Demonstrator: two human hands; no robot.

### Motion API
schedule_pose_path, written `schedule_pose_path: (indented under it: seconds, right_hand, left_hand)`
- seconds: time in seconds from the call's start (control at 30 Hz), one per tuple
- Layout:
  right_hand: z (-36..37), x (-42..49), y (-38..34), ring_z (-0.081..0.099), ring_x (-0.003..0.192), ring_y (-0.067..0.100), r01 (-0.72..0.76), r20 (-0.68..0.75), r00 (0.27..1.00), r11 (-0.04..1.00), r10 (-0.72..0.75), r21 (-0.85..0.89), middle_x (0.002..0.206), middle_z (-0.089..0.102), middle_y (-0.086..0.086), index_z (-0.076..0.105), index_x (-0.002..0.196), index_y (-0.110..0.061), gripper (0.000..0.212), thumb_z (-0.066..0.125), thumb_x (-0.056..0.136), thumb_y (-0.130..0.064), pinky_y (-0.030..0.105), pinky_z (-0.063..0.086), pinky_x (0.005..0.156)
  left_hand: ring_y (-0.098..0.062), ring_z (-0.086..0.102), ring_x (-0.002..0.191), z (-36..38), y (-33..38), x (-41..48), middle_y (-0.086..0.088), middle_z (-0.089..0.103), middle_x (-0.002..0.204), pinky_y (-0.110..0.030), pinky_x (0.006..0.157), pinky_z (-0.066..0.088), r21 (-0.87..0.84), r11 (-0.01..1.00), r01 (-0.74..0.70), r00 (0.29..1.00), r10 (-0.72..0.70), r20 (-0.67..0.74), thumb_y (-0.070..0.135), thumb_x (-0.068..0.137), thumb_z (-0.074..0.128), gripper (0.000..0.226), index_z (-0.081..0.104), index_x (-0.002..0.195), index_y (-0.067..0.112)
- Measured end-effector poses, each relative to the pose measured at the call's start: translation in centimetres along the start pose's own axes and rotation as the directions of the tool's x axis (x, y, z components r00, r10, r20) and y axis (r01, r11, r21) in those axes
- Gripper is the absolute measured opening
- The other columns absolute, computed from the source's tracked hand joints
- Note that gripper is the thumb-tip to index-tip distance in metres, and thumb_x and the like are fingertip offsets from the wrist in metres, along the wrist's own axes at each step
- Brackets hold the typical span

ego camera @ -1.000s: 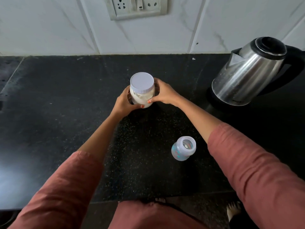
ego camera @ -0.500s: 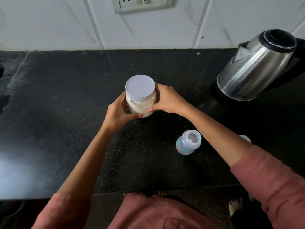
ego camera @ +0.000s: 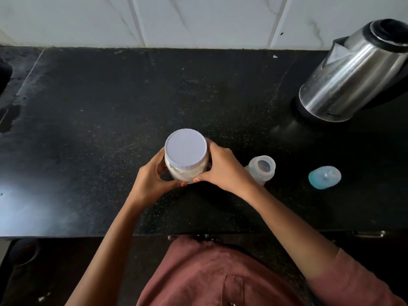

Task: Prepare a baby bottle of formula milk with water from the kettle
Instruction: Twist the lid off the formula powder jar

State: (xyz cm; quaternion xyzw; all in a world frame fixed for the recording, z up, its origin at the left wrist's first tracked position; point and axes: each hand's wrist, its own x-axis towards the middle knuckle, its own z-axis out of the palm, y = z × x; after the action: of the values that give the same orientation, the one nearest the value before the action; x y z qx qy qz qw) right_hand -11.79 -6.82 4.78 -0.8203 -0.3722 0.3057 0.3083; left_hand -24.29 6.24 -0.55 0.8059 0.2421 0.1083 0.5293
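Counter [ego camera: 88,129]: black stone, finely speckled and glossy. A pale patch of reflected light sits on its left front part, and a thin pale line crosses the left end at a slant.
Wall [ego camera: 198,18]: white tiles with grey marble veining and thin grout lines, meeting the counter along its whole back edge.
Jar [ego camera: 187,173]: clear body with pale powder inside and a flat white lid [ego camera: 186,147] in place. It sits mid-counter between the two hands; I cannot tell whether its base touches the stone.
Left hand [ego camera: 152,182]: fingers curled round the jar's left side, thumb across the front near the bottom — a firm grip.
Right hand [ego camera: 223,171]: fingers curled round the jar's right side, thumb tip at the front close to the left thumb.
Baby bottle [ego camera: 263,170]: upright on the counter just right of the right hand. Its mouth opens upward and its lower part is hidden behind the wrist.
Teal cap [ego camera: 324,177]: domed, lying on the counter right of the baby bottle and apart from it.
Kettle [ego camera: 353,71]: steel body with black lid and base, at the back right near the wall. The frame edge cuts it off, and it is well apart from the jar.
Cabinet front: dark, below the counter edge, with a metal handle [ego camera: 368,234] at the right.
Person: reddish-brown garment [ego camera: 209,272], forearms bare.
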Motion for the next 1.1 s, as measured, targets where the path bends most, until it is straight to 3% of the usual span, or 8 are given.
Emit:
schedule_pose_path:
  seconds: [0.2, 0.4, 0.5, 0.63, 0.77, 0.87, 1.0, 1.1]
  right_hand:
    - [1.0, -0.6, 0.4, 0.037, 0.133, 0.014, -0.002, 0.015, 1.000, 1.000, 0.002, -0.005, 0.143, 0.042, 0.003, 0.025, 0.142, -0.015, 0.092, 0.079, 0.068, -0.011, 0.024, 0.031, 0.104]
    - [1.6, -1.1, 0.6, 0.035, 0.134, 0.015, 0.002, 0.010, 1.000, 1.000, -0.002, -0.020, 0.145, 0.039, 0.002, 0.024, 0.143, -0.016, 0.091, 0.077, 0.069, -0.012, 0.027, 0.032, 0.106]
    - [1.3, -1.1, 0.5, 0.028, 0.138, 0.015, -0.017, 0.057, 0.998, 0.999, 0.020, -0.051, 0.150, 0.031, 0.003, 0.014, 0.146, -0.017, 0.098, 0.077, 0.071, -0.014, 0.026, 0.027, 0.109]
    - [-1.1, -1.3, -0.6, 0.007, 0.143, 0.015, -0.017, 0.252, 0.966, 0.987, 0.057, -0.159, 0.157, 0.002, 0.000, -0.011, 0.146, -0.019, 0.115, 0.076, 0.072, -0.028, 0.030, 0.012, 0.114]
    - [-2.5, -1.1, -3.4, 0.019, 0.140, 0.015, 0.065, 0.131, 0.991, 0.975, -0.038, -0.211, 0.155, 0.015, -0.004, 0.008, 0.147, -0.021, 0.093, 0.068, 0.079, -0.038, 0.032, 0.024, 0.109]
    - [-1.0, -0.7, -4.8, 0.030, 0.130, 0.022, 0.102, 0.062, 0.995, 0.901, -0.083, -0.422, 0.144, 0.032, 0.001, 0.022, 0.144, -0.015, 0.084, 0.062, 0.078, -0.050, 0.034, 0.036, 0.097]
    - [0.9, -0.2, -5.5, 0.036, 0.121, 0.027, 0.060, -0.002, 0.997, 0.795, -0.076, -0.603, 0.134, 0.038, 0.009, 0.026, 0.140, -0.008, 0.091, 0.060, 0.074, -0.061, 0.036, 0.040, 0.089]
    - [1.2, 0.0, -5.8, 0.037, 0.118, 0.027, 0.078, -0.029, 0.992, 0.770, -0.125, -0.633, 0.130, 0.039, 0.010, 0.031, 0.136, -0.007, 0.078, 0.060, 0.079, -0.051, 0.033, 0.041, 0.082]
  left_hand:
    - [0.030, 0.044, 0.099, 0.6, -1.2, -1.0, 0.029, 0.047, 0.113, 0.004, 0.083, 0.036, 0.011, 1.000, -0.001, 1.000, 0.001, -0.013, 0.004, 0.057, 0.085, 0.091, 0.038, 0.135, 0.019]
    - [0.031, 0.042, 0.099, 0.9, -1.9, -1.2, 0.030, 0.044, 0.113, 0.005, 0.083, 0.034, 0.019, 1.000, -0.005, 1.000, 0.005, -0.017, 0.003, 0.059, 0.084, 0.091, 0.036, 0.133, 0.022]
    - [0.020, 0.040, 0.107, 1.0, -1.9, -1.2, 0.024, 0.042, 0.121, 0.002, 0.090, 0.035, -0.009, 1.000, -0.011, 1.000, 0.011, -0.003, 0.005, 0.059, 0.084, 0.092, 0.031, 0.132, 0.026]
    - [0.006, 0.032, 0.130, 1.2, -2.0, -1.4, 0.019, 0.033, 0.139, -0.011, 0.107, 0.028, -0.132, 0.991, -0.011, 0.998, 0.019, 0.059, 0.043, 0.049, 0.085, 0.107, 0.020, 0.134, 0.038]
    - [0.003, 0.032, 0.132, 2.1, -1.0, -1.2, 0.020, 0.029, 0.141, -0.013, 0.106, 0.030, -0.208, 0.977, -0.050, 0.999, 0.053, 0.010, 0.061, 0.047, 0.080, 0.117, 0.014, 0.139, 0.029]
    - [0.007, 0.043, 0.121, 3.1, -0.2, -1.0, 0.014, 0.039, 0.133, -0.009, 0.095, 0.038, -0.262, 0.963, -0.064, 0.997, 0.050, -0.059, 0.055, 0.046, 0.082, 0.116, 0.021, 0.138, 0.020]
    - [0.005, 0.051, 0.113, 3.7, 0.4, -1.1, 0.016, 0.051, 0.122, -0.008, 0.087, 0.041, -0.276, 0.959, -0.066, 0.987, 0.023, -0.156, 0.041, 0.050, 0.079, 0.083, 0.036, 0.121, 0.038]
    - [0.004, 0.053, 0.111, 3.7, 0.5, -1.1, 0.017, 0.054, 0.119, -0.009, 0.086, 0.042, -0.265, 0.962, -0.069, 0.985, 0.023, -0.173, 0.038, 0.054, 0.076, 0.077, 0.037, 0.120, 0.042]
